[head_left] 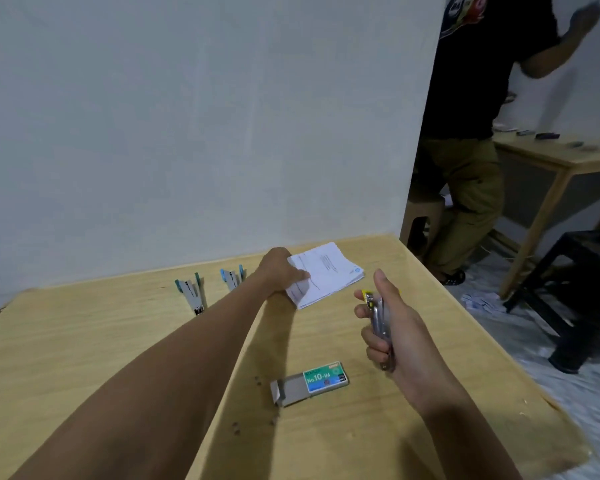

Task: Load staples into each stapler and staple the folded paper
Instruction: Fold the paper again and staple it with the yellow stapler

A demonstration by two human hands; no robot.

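Right hand (392, 327): clenched around a yellow-tipped steel stapler (376, 315), held off the pale wooden table (84, 341). The yellow nose is pointed up and away, above the thumb, and the hinge end is seated low in the palm. It is judged to be kept ready for pressing once paper is brought to it.

Left hand (281, 271): stretched forward, well beyond and left of the stapler grip. The near-left corner of a folded white paper stack (329, 275) is pinched, with the thumb seen on top and the other fingers hidden beneath. The stack is otherwise lying flat on the table, presumably taken by the corner so it can be drawn toward the stapler.

Just below the stapler grip, toward the body, a green-and-blue staple box (321, 381) is lying with its grey tray slid out, probably left open for reloading. Loose staple bits (236, 427) are scattered near it.

Left of the paper grip, two teal-handled staplers (191, 292) are lying splayed open. Whether they are loaded cannot be told.
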